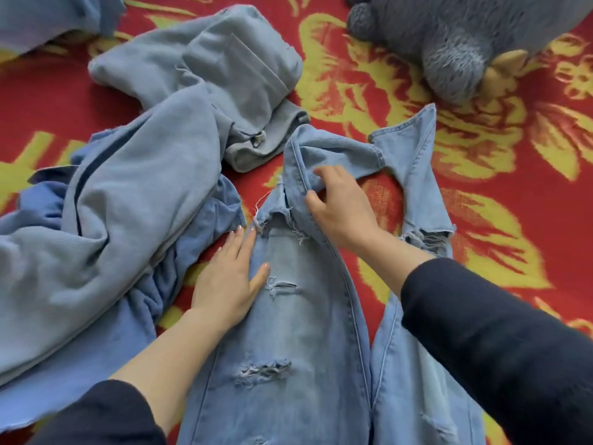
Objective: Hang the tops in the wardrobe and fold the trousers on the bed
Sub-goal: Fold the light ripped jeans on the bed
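Light blue ripped jeans lie spread on the bed, legs running away from me, frayed holes at the knees. My left hand rests flat with straight fingers on the left leg near its torn hem. My right hand pinches a folded-over part of that leg's cloth just beyond. The other leg bends to the right and ends in a frayed cuff. Grey-blue trousers lie crumpled to the left, partly over a brighter blue garment.
The bed has a red blanket with yellow flowers. A grey plush toy sits at the top right. Another blue cloth lies at the top left corner.
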The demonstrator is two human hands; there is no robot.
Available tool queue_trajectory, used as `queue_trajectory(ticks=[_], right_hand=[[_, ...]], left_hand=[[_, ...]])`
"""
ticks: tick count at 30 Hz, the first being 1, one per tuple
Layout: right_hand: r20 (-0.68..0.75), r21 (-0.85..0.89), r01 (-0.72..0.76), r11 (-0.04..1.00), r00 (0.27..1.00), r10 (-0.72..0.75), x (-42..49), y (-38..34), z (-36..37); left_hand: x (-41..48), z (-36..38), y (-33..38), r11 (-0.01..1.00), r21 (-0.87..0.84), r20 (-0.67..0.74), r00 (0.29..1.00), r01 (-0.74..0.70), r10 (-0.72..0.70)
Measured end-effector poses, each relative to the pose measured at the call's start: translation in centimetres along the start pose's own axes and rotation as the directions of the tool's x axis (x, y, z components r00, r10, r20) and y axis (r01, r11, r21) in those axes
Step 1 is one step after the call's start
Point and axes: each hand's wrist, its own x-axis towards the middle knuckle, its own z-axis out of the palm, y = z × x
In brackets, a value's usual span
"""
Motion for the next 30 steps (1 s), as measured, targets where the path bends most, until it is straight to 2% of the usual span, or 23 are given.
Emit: queue_trajectory(ticks=[3, 6, 8, 9, 10, 11, 13, 15, 17, 19, 21, 23, 24, 25, 27, 30], right_hand=[[0.03, -0.006, 0.004, 1.0, 1.0, -0.004, 4.1, -2.8, 1.8], [0.116, -0.113, -0.174, 0.978, 0.975, 0.187, 6.2, -3.0, 3.7], [0.117, -0.023, -0.308, 0.951, 0.944, 0.308, 7.0, -2.5, 3.4], [0.106, 0.099, -0.362, 0.927, 0.93, 0.352, 7.3, -2.4, 2.6], [0.097, 0.273, -0.42, 0.865, 0.907, 0.409, 7.7, -2.3, 1.9], [0.106, 0.474, -0.456, 0.753, 0.879, 0.465, 8.3, -2.3, 0.8], [0.164, 0.821, -0.371, 0.434, 0.881, 0.443, 9.3, -2.1, -1.6], [0.134, 0.961, -0.204, 0.187, 0.934, 0.331, 10.0, -1.0, -4.0], [0.053, 0.989, -0.096, 0.115, 0.943, 0.329, 10.5, 0.9, -5.5], [0.084, 0.974, -0.166, 0.157, 0.9, 0.427, 10.4, 3.3, -5.2], [0.24, 0.892, -0.399, 0.213, 0.816, 0.526, 9.9, 4.9, -3.8], [0.296, 0.701, -0.591, 0.398, 0.75, 0.592, 9.3, 5.5, -2.8], [0.273, 0.587, -0.624, 0.516, 0.752, 0.6, 9.0, 5.5, -2.6], [0.216, 0.493, -0.619, 0.612, 0.768, 0.602, 8.8, 5.4, -2.4], [0.117, 0.398, -0.563, 0.724, 0.814, 0.569, 8.9, 5.6, -2.1], [-0.08, 0.24, -0.404, 0.883, 0.898, 0.432, 8.9, 6.6, -2.8]], left_hand=[[0.2, -0.6, 0.2, 0.999, 0.0, -0.021, 0.999, 0.041, -0.041], [0.7, -1.1, 1.1, 0.996, 0.005, 0.013, 0.996, 0.089, -0.089], [1.6, -2.2, 1.7, 0.987, 0.006, 0.042, 0.986, 0.161, -0.161], [2.3, -2.9, 1.7, 0.983, 0.023, 0.051, 0.981, 0.184, -0.185], [2.9, -3.4, 1.6, 0.979, 0.035, 0.06, 0.977, 0.202, -0.203], [3.4, -3.9, 1.4, 0.976, 0.023, 0.066, 0.974, 0.215, -0.216], [3.9, -4.5, 1.0, 0.97, -0.033, 0.085, 0.967, 0.242, -0.239], [3.9, -4.7, 1.2, 0.963, -0.077, 0.112, 0.962, 0.257, -0.248], [4.0, -4.9, 1.4, 0.953, -0.118, 0.142, 0.955, 0.279, -0.262], [4.5, -4.9, 1.1, 0.947, -0.139, 0.167, 0.949, 0.29, -0.266], [5.3, -4.9, 0.5, 0.949, -0.122, 0.194, 0.945, 0.29, -0.263], [5.7, -5.0, 0.6, 0.96, -0.073, 0.226, 0.942, 0.269, -0.247], [5.8, -5.0, 0.7, 0.962, -0.05, 0.236, 0.94, 0.267, -0.248], [5.9, -5.1, 0.7, 0.96, -0.04, 0.233, 0.937, 0.276, -0.259], [6.0, -5.2, 0.9, 0.953, -0.046, 0.214, 0.935, 0.3, -0.284], [5.9, -5.4, 1.6, 0.952, 0.027, 0.218, 0.928, 0.304, -0.302]])
